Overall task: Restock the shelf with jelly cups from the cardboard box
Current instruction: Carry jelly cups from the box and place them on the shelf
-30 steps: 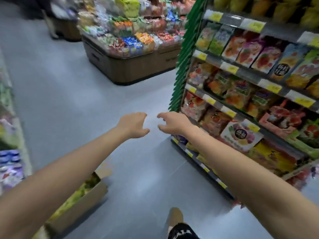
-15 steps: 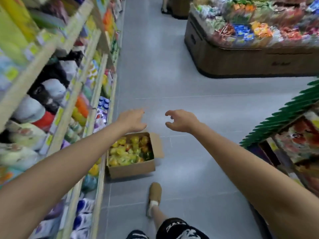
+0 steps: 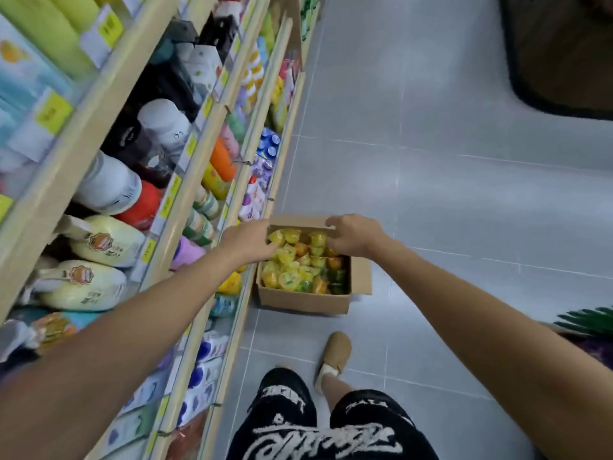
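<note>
An open cardboard box stands on the grey floor against the foot of the left shelf. It is full of yellow, orange and green jelly cups. Both my arms reach out over it. My left hand hangs over the box's far left corner, fingers loosely bent, with nothing in it. Over the far right side of the box my right hand has its fingers loosely curled and is also empty. Whether either hand touches the cups cannot be told.
The left shelf has several tiers packed with bags, bottles and packets behind yellow price tags. A dark display island stands at the top right. A green-edged rack shows at the right edge. My slippered foot is behind the box.
My view swung from the right-hand rack to the left shelf and down. The box came closer, and both hands now lie over it rather than over bare floor.
</note>
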### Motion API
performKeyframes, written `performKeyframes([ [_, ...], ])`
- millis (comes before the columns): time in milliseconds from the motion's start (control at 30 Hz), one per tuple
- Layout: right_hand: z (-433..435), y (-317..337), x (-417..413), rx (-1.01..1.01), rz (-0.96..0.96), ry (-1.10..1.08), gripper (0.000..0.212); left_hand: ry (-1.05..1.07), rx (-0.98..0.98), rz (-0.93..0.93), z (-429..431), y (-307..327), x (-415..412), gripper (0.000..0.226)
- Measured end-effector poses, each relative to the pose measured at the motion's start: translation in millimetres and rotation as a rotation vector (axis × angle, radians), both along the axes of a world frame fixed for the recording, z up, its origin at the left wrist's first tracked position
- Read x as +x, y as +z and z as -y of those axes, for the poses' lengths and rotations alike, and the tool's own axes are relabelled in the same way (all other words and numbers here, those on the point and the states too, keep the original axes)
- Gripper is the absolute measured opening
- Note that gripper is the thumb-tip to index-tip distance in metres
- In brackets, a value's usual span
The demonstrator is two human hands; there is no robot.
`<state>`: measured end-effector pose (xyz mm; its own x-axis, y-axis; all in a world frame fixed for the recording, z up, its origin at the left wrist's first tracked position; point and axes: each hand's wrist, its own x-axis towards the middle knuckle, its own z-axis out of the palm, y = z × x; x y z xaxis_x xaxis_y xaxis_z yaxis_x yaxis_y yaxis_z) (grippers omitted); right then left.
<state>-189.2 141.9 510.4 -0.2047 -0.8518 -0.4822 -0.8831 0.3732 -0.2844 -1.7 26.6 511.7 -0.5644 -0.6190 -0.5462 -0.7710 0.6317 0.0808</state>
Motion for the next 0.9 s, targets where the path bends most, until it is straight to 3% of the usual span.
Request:
performKeyframes([
  [233,52,-72,7,0.096,0.037,0.04,0.049,-0.018,0.07,0.074,43,-64,1,0.047],
  [433,95,-149,6,0.18,0.113,-0.062,0.051,-0.125,0.089,0.159,86,-133,-17,0.052],
  [733,142,-303,5,0.186,0.147,-0.243,0.05,-0.148,0.084,0.167,132,-297,-42,0.051],
  [900,158,-399,4,0.2,0.112,-0.16,0.044,-0.164,0.089,0.148,145,-404,-51,0.052],
])
